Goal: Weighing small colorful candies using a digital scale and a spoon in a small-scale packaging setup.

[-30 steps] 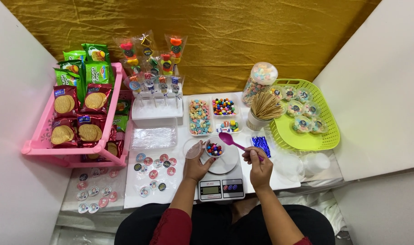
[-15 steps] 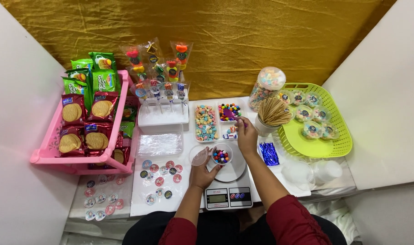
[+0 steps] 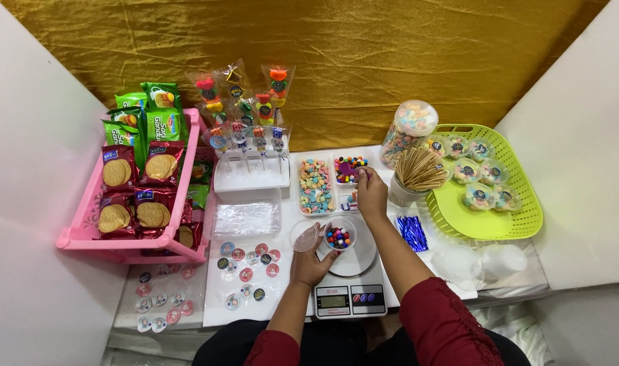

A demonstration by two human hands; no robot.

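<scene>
My left hand (image 3: 311, 261) holds a small clear round cup (image 3: 338, 236) of coloured candy balls over the white plate of a kitchen scale (image 3: 351, 285). A clear lid (image 3: 304, 236) lies just left of the cup, by my fingers. My right hand (image 3: 372, 192) reaches forward and grips a purple spoon (image 3: 347, 167) whose bowl dips into a small tray of coloured candy balls (image 3: 352, 169). A longer tray of pastel candies (image 3: 314, 185) sits to the left of it.
A pink rack (image 3: 86, 230) of biscuit and snack packs stands at the left. Candy skewers (image 3: 245, 108) stand in a white block behind. A candy jar (image 3: 408, 132), a cup of wooden sticks (image 3: 418, 173), a green basket (image 3: 489, 220) of filled cups and round stickers (image 3: 248, 261) lie around.
My right hand has moved from above the scale forward to the tray of coloured balls with the purple spoon. My left hand stays on the small cup.
</scene>
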